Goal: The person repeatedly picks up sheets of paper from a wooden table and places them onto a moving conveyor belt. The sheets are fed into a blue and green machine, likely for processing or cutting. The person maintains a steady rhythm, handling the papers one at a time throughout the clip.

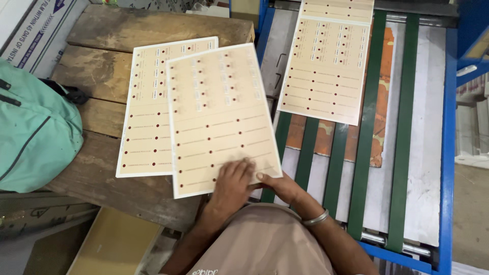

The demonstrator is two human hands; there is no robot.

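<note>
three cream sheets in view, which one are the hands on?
The front sheet, overlapping the one on the wooden bench. Left hand rests flat on its bottom edge, right hand grips its corner. The third sheet lies untouched on the conveyor belts.

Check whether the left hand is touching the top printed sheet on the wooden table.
Touching. The head view shows the left hand lying flat on the lower edge of the top printed sheet, fingers spread over its surface, no gap visible.
</note>
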